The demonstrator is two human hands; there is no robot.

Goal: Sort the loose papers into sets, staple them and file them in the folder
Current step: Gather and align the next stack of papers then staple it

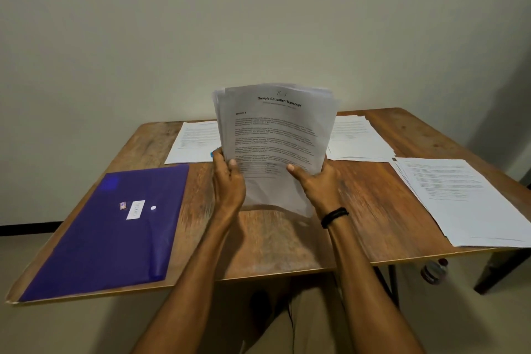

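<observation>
Hands: left hand [228,181] and right hand [316,184] grip the paper stack [275,138], upright over the mid worktop [373,204].
Done: far-left pile [195,141], far-right pile [356,138] and right pile [459,195] laid out.
Left: probably more sorting, then stapling and filing; folder [115,233] near left.

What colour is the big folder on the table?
The folder is dark purple-blue, with a small white label, seen from the head view.

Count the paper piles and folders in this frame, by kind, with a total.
White paper piles lying on the wooden table: 3
White paper stack gripped by left hand and right hand: 1
Purple plastic folder: 1
Total: 5
</observation>
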